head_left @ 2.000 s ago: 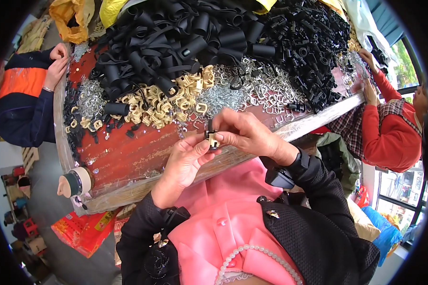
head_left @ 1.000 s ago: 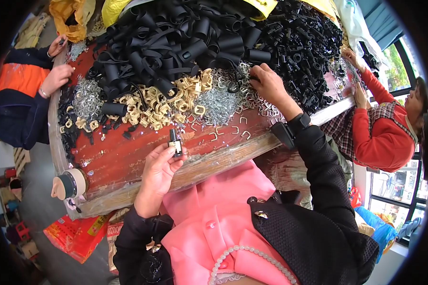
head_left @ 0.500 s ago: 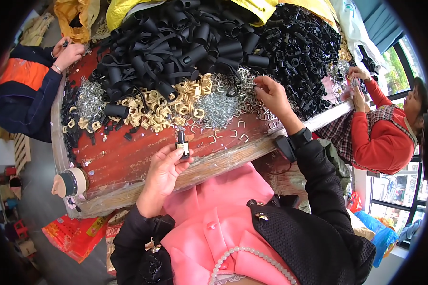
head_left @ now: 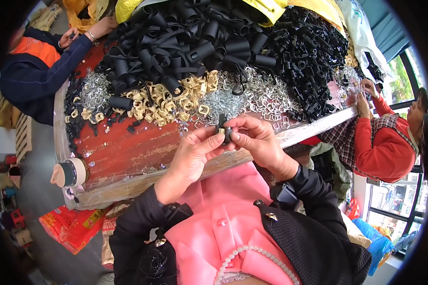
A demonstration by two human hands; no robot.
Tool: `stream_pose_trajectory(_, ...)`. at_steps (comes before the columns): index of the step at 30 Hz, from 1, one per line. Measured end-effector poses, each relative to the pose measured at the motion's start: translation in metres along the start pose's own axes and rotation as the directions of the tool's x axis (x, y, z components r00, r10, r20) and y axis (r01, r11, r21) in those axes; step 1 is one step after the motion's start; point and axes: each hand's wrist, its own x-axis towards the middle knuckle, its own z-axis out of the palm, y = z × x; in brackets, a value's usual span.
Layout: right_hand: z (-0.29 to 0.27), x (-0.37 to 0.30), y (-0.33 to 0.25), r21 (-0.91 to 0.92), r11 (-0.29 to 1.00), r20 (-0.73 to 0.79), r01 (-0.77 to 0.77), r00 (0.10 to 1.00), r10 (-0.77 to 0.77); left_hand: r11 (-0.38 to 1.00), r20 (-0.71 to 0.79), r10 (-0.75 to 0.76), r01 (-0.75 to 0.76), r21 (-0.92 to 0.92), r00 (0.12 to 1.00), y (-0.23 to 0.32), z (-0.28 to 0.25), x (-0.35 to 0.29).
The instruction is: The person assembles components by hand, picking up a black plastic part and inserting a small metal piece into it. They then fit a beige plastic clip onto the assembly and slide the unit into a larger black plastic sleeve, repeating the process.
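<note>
Above the near wooden edge of the table, my left hand [head_left: 195, 153] pinches a small black plastic part [head_left: 222, 124] with a cream piece set in it. The thumb and fingertips of my right hand [head_left: 259, 142] close on the same part from the other side. Whether a metal piece is also between these fingers is hidden. Just beyond my hands lie a heap of small silvery metal bits [head_left: 219, 105] and a spread of U-shaped metal loops [head_left: 272, 92]. Cream plastic clips [head_left: 173, 102] are piled to their left.
Black tubes with straps [head_left: 195, 52] heap up at the back, small black fittings [head_left: 306, 61] at back right. A lidded cup [head_left: 71, 173] stands on the red table's [head_left: 123, 152] left corner. One person [head_left: 47, 66] works at left, another [head_left: 383, 142] at right.
My right hand has come back from the metal loops to meet my left hand. My left hand has moved right with the black part, now held between both. The person at left has reached farther forward.
</note>
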Motion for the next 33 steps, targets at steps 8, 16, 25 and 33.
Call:
stream_pose_trajectory(8,-0.006,-0.006,0.007,-0.807,0.417,0.164,0.418,0.837,-0.521,0.997,-0.029,-0.055,0.056,0.044,0.998,-0.009,0.004,-0.006)
stream_pose_trajectory(16,-0.033,0.011,-0.005,-0.831,0.083,0.397,0.55,0.691,-0.604,0.995,0.042,-0.045,0.041,0.094,0.998,0.0,0.0,-0.001)
stream_pose_trajectory(25,-0.163,0.114,-0.017,-0.934,-0.327,0.07,-0.141,0.828,-0.556,0.992,-0.062,-0.027,0.035,0.119,0.998,0.002,-0.02,0.005)
stream_pose_trajectory(33,-0.143,0.079,-0.025,-0.817,0.566,-0.351,-0.112,0.874,-0.335,0.995,-0.082,-0.048,0.055,0.086,0.995,0.001,-0.021,0.003)
